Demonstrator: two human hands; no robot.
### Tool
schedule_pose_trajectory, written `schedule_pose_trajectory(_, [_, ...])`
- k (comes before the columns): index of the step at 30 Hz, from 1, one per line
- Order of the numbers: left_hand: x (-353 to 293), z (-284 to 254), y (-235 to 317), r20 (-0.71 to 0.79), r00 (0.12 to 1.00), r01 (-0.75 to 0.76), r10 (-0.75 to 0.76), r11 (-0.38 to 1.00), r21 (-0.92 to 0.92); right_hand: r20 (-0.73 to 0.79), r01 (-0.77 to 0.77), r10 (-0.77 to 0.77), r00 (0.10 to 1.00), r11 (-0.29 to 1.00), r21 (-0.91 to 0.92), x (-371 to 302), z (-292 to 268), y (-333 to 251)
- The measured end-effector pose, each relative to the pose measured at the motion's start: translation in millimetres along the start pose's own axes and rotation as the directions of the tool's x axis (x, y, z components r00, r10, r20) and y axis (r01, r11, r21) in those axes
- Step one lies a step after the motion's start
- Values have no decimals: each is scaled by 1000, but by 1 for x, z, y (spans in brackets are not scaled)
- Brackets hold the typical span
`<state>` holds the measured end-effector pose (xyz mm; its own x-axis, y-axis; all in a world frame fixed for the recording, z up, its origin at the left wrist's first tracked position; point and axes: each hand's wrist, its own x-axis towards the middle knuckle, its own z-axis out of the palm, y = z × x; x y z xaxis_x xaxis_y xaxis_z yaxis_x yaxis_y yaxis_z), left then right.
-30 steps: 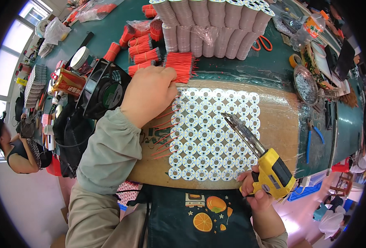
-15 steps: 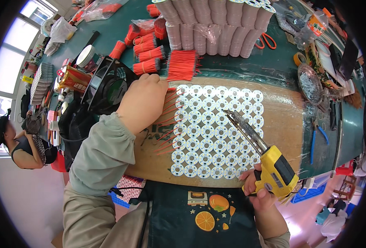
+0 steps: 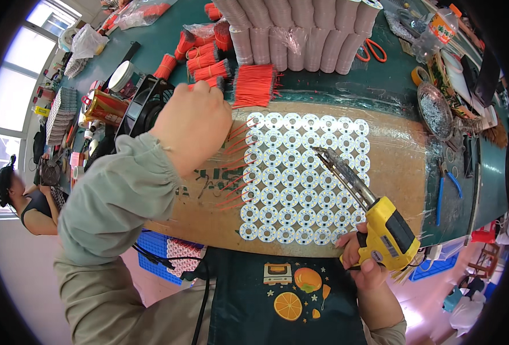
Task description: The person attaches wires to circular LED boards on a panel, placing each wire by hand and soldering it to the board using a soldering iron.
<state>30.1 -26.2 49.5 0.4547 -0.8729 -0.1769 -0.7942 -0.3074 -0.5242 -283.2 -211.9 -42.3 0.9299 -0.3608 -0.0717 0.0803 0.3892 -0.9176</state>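
The right hand (image 3: 365,265) grips a yellow soldering gun (image 3: 375,221), its tip over the disc panel (image 3: 300,175) on the brown board (image 3: 392,172). The left hand (image 3: 196,126), loosely curled, rests at the panel's left edge beside red wires (image 3: 231,172). Wire bundles (image 3: 254,85) lie farther off.

Bare brown board (image 3: 392,167) lies open right of the sheet of round white discs (image 3: 300,178); the far side is walled by wrapped grey rolls (image 3: 300,40) and red wire bundles (image 3: 254,86). A black fan (image 3: 145,106) and cans crowd the left; blue pliers (image 3: 447,187) lie right.
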Motion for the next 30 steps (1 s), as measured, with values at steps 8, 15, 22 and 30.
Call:
schedule_pose_trajectory(8, [9,-16,22,212,975,-117,69,968,221,-27,24,-23,999,1000,5,-3,0,2])
schedule_pose_trajectory(15, [-2,0,17,109,991,-98,82,984,150,-49,9,-10,999,1000,-11,1,4,-1])
schedule_pose_trajectory(22, [-55,-2,29,-306,952,-113,-13,915,-387,-89,22,-23,996,1000,-11,-2,4,0])
schedule_pose_trajectory(30, [-110,26,103,-457,838,-193,-298,622,-759,159,-37,50,986,995,-89,-23,11,-6])
